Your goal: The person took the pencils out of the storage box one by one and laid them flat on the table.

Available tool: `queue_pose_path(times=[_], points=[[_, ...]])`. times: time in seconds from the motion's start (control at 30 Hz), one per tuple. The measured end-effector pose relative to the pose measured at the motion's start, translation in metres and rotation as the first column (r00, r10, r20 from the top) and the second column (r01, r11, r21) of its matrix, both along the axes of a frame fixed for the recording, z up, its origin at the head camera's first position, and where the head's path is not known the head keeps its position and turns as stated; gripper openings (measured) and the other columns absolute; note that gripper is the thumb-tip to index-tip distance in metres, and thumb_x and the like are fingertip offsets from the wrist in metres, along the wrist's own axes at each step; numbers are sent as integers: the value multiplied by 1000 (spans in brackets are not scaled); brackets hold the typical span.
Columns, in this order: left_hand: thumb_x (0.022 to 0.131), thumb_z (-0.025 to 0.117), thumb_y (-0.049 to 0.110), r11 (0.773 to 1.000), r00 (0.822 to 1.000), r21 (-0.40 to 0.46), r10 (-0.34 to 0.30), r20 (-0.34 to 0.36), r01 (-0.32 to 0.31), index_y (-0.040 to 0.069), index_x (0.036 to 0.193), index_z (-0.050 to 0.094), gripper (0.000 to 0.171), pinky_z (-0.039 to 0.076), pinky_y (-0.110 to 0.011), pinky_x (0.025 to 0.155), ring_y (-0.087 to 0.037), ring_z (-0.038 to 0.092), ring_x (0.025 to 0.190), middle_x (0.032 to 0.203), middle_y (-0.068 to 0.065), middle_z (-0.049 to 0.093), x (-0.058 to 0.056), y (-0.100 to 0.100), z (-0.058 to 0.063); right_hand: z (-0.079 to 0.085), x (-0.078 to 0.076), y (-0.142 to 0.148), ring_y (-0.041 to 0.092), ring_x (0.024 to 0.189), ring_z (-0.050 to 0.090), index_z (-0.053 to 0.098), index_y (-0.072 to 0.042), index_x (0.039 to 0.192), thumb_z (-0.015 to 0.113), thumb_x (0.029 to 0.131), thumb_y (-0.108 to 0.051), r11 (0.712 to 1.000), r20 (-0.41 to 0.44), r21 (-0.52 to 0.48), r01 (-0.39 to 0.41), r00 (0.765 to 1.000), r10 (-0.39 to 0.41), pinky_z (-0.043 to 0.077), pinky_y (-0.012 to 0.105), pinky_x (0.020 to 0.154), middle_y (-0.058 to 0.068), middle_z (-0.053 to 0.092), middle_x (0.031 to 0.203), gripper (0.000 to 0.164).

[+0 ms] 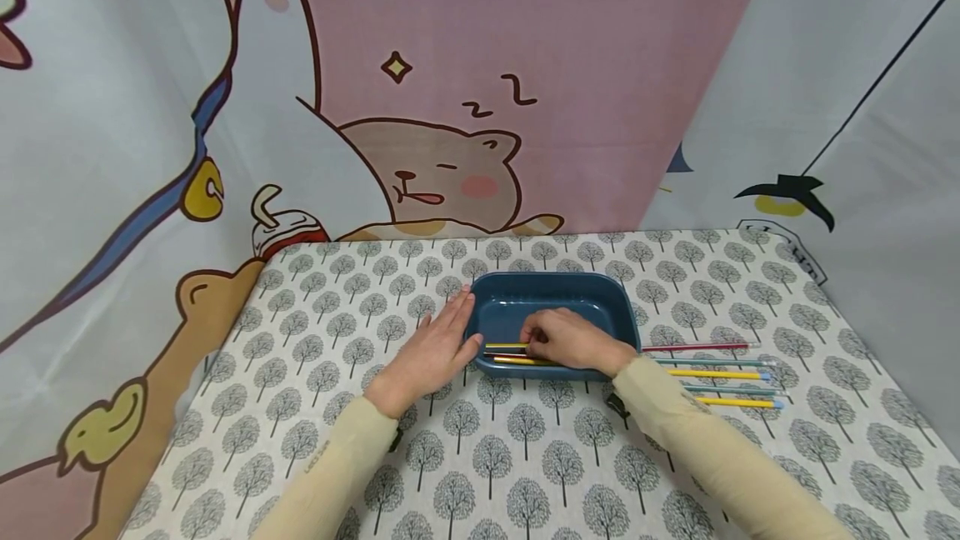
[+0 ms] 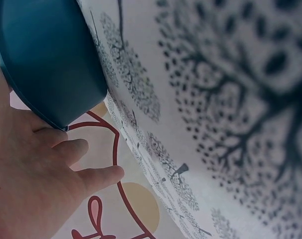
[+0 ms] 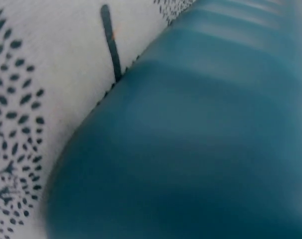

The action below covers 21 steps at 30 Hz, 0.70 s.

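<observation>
A dark blue rectangular tray sits on the cloth with several pencils lying along its near side. My left hand rests against its left end, fingers mostly straight along the rim and thumb at the near corner. In the left wrist view, the left hand touches the tray edge. Inside the tray, my right hand has curled fingers pinching a yellow-and-dark pencil; the fingertips are partly hidden. Another yellow pencil lies nearer the front wall. The right wrist view shows only the tray's outer wall.
Right of the tray lie a red pencil, teal pencils and yellow pencils, roughly parallel, partly behind the right sleeve. A tree-patterned cloth covers the table. A cartoon-printed curtain hangs behind its back edge.
</observation>
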<state>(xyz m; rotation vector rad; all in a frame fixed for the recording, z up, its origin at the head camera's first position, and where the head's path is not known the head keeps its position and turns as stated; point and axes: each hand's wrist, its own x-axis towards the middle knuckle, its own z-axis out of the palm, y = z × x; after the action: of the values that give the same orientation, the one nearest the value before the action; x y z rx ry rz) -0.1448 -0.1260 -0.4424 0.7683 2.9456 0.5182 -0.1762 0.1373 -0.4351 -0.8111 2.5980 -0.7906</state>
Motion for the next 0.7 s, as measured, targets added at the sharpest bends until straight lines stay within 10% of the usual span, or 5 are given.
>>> queue_pose_path(times=[0.7], points=[[111, 41, 42, 1000, 1000, 15, 12, 0, -12, 5, 166, 18, 69, 27, -64, 119, -25, 16, 158, 173, -9, 12, -1, 1, -2, 30, 9, 21, 8, 85, 63, 75, -12, 104, 75, 96, -10, 995, -153, -99, 28, 987, -43, 56, 33, 77, -7, 67, 95, 8]])
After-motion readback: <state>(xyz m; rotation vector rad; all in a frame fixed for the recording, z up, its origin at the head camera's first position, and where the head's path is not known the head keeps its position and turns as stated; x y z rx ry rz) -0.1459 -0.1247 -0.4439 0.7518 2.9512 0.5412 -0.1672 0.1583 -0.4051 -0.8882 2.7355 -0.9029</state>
